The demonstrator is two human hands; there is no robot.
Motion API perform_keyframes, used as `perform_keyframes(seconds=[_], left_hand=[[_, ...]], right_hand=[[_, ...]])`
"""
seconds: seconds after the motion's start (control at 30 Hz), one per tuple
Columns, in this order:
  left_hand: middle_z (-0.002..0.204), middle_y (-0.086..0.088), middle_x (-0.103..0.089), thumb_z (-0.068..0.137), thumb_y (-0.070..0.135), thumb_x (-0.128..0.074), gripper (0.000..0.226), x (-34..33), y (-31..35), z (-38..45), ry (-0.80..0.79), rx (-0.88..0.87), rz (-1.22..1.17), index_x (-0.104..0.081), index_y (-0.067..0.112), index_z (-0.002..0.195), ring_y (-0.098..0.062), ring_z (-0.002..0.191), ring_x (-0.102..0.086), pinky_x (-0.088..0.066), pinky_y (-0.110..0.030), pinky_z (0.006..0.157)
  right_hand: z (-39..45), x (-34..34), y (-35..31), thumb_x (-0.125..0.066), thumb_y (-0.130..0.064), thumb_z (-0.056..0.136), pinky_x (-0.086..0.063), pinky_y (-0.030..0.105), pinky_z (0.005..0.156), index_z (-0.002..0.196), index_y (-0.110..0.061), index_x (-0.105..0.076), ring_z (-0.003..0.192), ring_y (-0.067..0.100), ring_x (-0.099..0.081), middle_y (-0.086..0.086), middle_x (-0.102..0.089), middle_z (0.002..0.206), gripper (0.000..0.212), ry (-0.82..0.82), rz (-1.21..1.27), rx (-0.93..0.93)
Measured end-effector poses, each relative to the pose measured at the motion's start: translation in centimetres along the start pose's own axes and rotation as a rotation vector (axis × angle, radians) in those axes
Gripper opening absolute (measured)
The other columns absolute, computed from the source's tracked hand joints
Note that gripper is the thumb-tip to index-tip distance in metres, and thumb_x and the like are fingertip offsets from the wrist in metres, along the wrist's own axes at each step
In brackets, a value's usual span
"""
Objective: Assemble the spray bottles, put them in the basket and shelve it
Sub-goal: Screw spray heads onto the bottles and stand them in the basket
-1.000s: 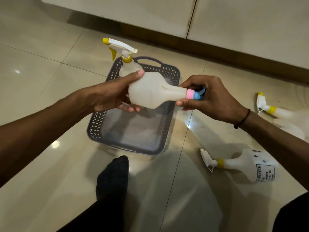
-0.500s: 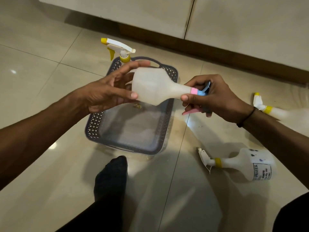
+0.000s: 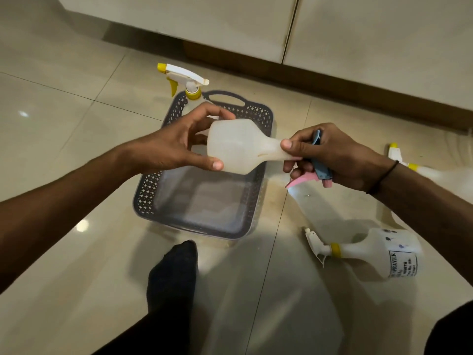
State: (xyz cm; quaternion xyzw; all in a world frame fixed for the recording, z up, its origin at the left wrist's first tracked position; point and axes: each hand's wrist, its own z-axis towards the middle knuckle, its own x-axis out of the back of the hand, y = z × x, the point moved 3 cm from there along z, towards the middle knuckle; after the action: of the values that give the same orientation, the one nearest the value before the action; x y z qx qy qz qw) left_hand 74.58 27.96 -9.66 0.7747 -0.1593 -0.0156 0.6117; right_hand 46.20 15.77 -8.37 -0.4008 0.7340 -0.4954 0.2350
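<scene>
— Holding the translucent bottle (image 3: 238, 146) sideways above the basket (image 3: 266, 139), is that it? How are the fingers set?

— Left hand (image 3: 176, 147) cups the fat base, thumb under and fingertips over the top, curled loosely round it. Right hand (image 3: 330, 155) is closed on the neck and the blue-and-pink trigger head (image 3: 320, 172), thumb pressed on the neck just ahead of the collar.

— Will it handle easily?

— Looks empty, so I'd judge it light, with thin walls that give if squeezed. Smooth plastic, a bit slippery. Best taken by the stiff neck, or round the base as the left fingers have it.

— And beyond the fingers?

— A yellow-trigger bottle (image 3: 190, 85) stands in the basket's far corner, just past the left fingertips. Below the right hand, a labelled bottle (image 3: 378, 252) lies on the glossy tiled floor (image 3: 64, 124); another (image 3: 409, 165) lies past the right wrist. Pale cabinet doors (image 3: 204, 19) run along the far wall. No shelf in view.
</scene>
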Motion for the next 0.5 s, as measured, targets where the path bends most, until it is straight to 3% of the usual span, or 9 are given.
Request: perform_keyframes(seconds=[0.13, 0.23, 0.27, 0.33, 0.4, 0.5], left_hand=[[0.146, 0.012, -0.051, 0.067, 0.024, -0.1, 0.089, -1.2, 0.0, 1.0, 0.128, -0.066, 0.326, -0.044, 0.028, 0.136, -0.013, 0.138, -0.052, -0.065, -0.025, 0.072], [0.148, 0.009, -0.049, 0.064, 0.034, -0.1, 0.103, -1.6, -0.6, 1.2, 0.152, -0.105, 0.549, -0.041, 0.028, 0.148, -0.006, 0.131, -0.05, -0.056, -0.009, 0.08], [0.148, 0.006, -0.05, 0.064, 0.038, -0.099, 0.105, -1.8, -0.6, 1.2, 0.148, -0.123, 0.648, -0.041, 0.026, 0.151, -0.007, 0.13, -0.049, -0.054, -0.01, 0.086], [0.144, -0.002, -0.055, 0.065, 0.042, -0.095, 0.101, -2.3, -0.4, 1.2, 0.18, -0.168, 0.796, -0.046, 0.02, 0.151, -0.017, 0.127, -0.054, -0.056, -0.03, 0.094], [0.136, -0.006, -0.058, 0.065, 0.043, -0.092, 0.095, -2.8, 0.0, 0.8, 0.278, -0.206, 0.853, -0.051, 0.015, 0.146, -0.025, 0.12, -0.059, -0.059, -0.043, 0.088], [0.13, -0.011, -0.06, 0.066, 0.044, -0.088, 0.088, -3.6, 0.2, 0.2, 0.432, -0.255, 0.933, -0.055, 0.008, 0.139, -0.031, 0.112, -0.063, -0.061, -0.045, 0.076]], right_hand=[[0.0, -0.2, 0.0, -0.085, -0.047, 0.064, -0.055, 0.037, 0.066, 0.097, 0.001, -0.078, 0.055, 0.015, -0.072, 0.038, -0.072, 0.098, 0.059, 0.016, 0.007, -0.096], [-0.3, -0.4, -0.4, -0.082, -0.051, 0.069, -0.05, 0.022, 0.037, 0.097, -0.004, -0.078, 0.057, 0.015, -0.076, 0.019, -0.08, 0.082, 0.054, 0.054, -0.115, -0.101], [-0.4, -0.8, -0.6, -0.08, -0.05, 0.072, -0.047, 0.02, 0.033, 0.099, -0.003, -0.077, 0.056, 0.014, -0.076, 0.016, -0.08, 0.08, 0.054, 0.062, -0.152, -0.094], [-0.3, -1.5, -0.7, -0.078, -0.043, 0.078, -0.046, 0.02, 0.031, 0.099, 0.005, -0.074, 0.05, 0.013, -0.073, 0.022, -0.078, 0.081, 0.052, 0.073, -0.097, -0.109], [-0.4, -2.0, -0.7, -0.074, -0.028, 0.088, -0.048, 0.02, 0.032, 0.098, 0.012, -0.07, 0.043, 0.013, -0.069, 0.031, -0.065, 0.081, 0.042, 0.059, 0.13, -0.225], [-0.5, -2.8, -0.9, -0.076, -0.024, 0.079, -0.059, 0.029, 0.04, 0.109, 0.013, -0.068, 0.049, 0.015, -0.071, 0.019, -0.062, 0.067, 0.048, 0.036, 0.317, -0.381]])
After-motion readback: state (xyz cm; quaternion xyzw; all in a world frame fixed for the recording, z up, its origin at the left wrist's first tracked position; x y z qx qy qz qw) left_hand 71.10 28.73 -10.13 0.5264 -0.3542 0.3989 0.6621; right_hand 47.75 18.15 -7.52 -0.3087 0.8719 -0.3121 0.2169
